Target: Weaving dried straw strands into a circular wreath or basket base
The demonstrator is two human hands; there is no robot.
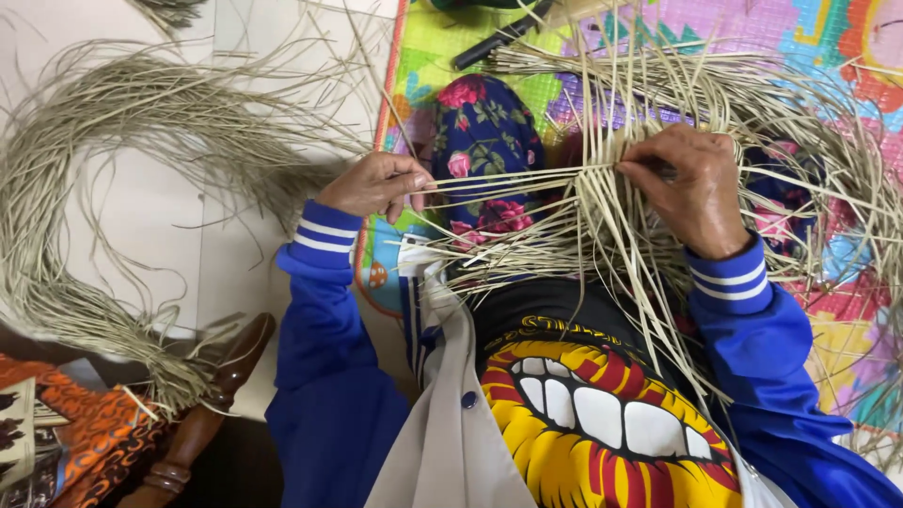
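A partly woven mat of pale straw strips (602, 226) lies across my lap and a knee in dark floral cloth (484, 141). My left hand (376, 183) pinches the end of a few thin strips that run sideways across the weave. My right hand (687, 188) presses its fingertips on the weave where those strips cross the upright ones, fingers closed on the strands. Loose strip ends fan out upward and to the right.
A large curved bundle of loose straw (85, 188) lies on the pale floor at left. A colourful play mat (800, 56) covers the floor at right, with a black tool (499, 39) near the top. A brown wooden leg (212, 404) stands at lower left.
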